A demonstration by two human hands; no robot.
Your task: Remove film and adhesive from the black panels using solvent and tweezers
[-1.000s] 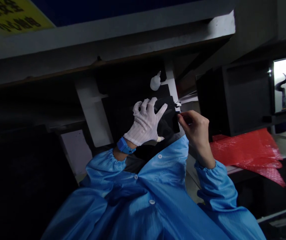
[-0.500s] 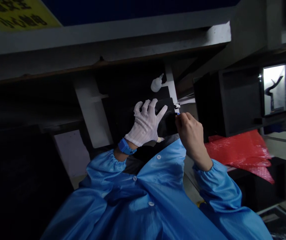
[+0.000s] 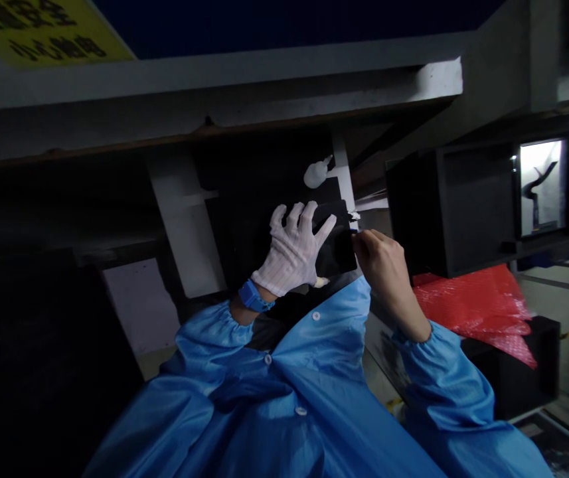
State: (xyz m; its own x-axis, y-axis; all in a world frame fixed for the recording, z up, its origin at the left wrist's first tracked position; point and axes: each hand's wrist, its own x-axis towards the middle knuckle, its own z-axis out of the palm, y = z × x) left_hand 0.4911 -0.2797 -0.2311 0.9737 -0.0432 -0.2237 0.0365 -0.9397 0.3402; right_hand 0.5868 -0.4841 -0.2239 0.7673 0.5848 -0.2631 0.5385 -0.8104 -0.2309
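My left hand (image 3: pixel 291 252), in a white glove with a blue band at the wrist, lies spread on a flat black panel (image 3: pixel 338 245). Its fingers are stretched out and hold the panel down against the dark surface below. My bare right hand (image 3: pixel 381 262) is at the panel's right edge with its fingers pinched together. What sits between those fingertips is too small and dark to make out. Just above them, a small white scrap (image 3: pixel 354 216) shows at the panel's edge. A white squeeze bottle with a thin nozzle (image 3: pixel 316 174) is beyond the left hand.
A ledge (image 3: pixel 264 99) runs across above the work area. On the right are a black box-like frame (image 3: pixel 478 206) with a bright window and red bubble wrap (image 3: pixel 473 305) on a black bin (image 3: pixel 533 365). A pale sheet (image 3: pixel 139 305) is at the left.
My right hand has shifted slightly down and right, fingers still pinched at the panel's edge. The left hand keeps its place on the panel; the whole view has moved a little.
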